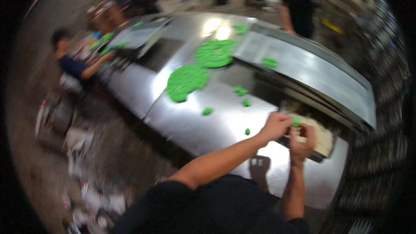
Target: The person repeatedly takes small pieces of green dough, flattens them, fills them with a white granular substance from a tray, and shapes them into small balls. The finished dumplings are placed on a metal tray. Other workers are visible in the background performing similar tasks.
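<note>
Black cloth of the person's shirt (225, 208) fills the space just behind the hands. From it the left forearm slants forward and rightward, palm side out of sight, and the left hand (276, 126) bends its fingers in; the right forearm rises more steeply, and the right hand (303, 143) curls, thumb and fingers making a loop. Both pinch a small green piece (296, 121) between their fingertips, at the near side of a tray of pale stuff (321, 138) lying beyond and right of the right hand. Just left of the left hand, a small green lump (248, 131) rests on the metal table (225, 132). Beyond the hands stands a long metal tray (312, 58); farther off, leftward, lie two green coils (187, 82), and well apart, a co-worker (76, 65) reaches over the table's edge.
</note>
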Motion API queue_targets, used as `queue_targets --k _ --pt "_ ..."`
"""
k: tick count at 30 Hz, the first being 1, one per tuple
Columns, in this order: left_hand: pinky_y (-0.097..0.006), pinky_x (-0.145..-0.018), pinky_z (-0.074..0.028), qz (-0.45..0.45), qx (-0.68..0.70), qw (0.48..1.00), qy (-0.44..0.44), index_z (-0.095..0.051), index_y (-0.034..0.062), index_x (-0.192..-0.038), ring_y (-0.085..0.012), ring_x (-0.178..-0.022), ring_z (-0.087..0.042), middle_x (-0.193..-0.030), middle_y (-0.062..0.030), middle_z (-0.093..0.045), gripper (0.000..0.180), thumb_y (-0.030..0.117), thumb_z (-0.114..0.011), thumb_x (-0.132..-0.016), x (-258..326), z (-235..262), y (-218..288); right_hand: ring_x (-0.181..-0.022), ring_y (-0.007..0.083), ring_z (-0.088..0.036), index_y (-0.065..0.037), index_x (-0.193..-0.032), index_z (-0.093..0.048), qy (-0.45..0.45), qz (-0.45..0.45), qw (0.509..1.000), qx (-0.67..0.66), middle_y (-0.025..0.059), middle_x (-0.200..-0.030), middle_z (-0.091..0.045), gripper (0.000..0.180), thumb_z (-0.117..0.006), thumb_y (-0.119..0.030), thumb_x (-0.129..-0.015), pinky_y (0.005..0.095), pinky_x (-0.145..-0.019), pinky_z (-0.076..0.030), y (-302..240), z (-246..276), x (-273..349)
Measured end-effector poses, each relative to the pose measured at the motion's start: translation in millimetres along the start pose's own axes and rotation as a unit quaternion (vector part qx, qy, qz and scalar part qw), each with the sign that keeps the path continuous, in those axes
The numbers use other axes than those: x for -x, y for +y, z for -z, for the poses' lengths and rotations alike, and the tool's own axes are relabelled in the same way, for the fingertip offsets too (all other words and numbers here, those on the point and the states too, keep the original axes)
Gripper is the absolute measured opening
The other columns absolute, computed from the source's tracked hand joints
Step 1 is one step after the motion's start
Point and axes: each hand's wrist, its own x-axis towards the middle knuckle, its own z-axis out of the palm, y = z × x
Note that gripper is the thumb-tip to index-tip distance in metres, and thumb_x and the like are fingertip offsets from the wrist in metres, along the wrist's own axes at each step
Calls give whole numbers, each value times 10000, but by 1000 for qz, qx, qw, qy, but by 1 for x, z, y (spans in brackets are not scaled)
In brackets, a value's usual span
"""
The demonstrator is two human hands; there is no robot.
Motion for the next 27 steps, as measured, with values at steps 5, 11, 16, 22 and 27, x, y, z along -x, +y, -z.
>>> queue_targets --k 5,11,16,22,27 --pt "-297 -738 -568 -71 -7 995 -76 -691 16 -1178 -160 -917 -686 -988 -82 -730 312 227 -526 -1017 25 66 -28 -797 284 -619 -39 -928 -682 -52 87 995 -27 107 -836 -631 183 -742 -26 -755 375 -733 -503 6 -4 27" --pt "-289 -677 -538 -99 53 986 -123 -733 -6 -925 -145 -699 -648 -801 -97 -715 237 202 -639 -858 43 60 -70 -844 261 -656 -33 -1063 -710 -97 -49 990 -95 133 -958 -677 257 -607 25 -835 367 -782 -526 -50 -20 27" --pt "-402 -686 -561 -255 -274 903 -211 -659 5 -1183 -261 -700 -675 -867 -159 -714 339 198 -626 -906 60 57 -148 -762 296 -653 -24 -887 -662 -152 -147 975 66 123 -760 -667 75 -617 -83 -879 454 -812 -524 39 -5 132" --pt "-375 -684 -554 -14 -264 964 -5 -727 -16 -959 -191 -769 -706 -900 -160 -722 216 143 -586 -924 16 171 -127 -853 372 -616 -88 -984 -677 -344 -75 911 216 169 -890 -646 192 -614 -170 -822 551 -781 -457 51 -57 200" --pt "-472 -1004 -461 -195 -458 866 37 -639 20 -1193 -385 -1192 -556 -1277 -228 -597 346 62 -602 -852 -62 171 -121 -826 357 -622 -63 -905 -626 -359 45 913 187 177 -838 -632 99 -552 -104 -854 464 -728 -497 82 -121 170"
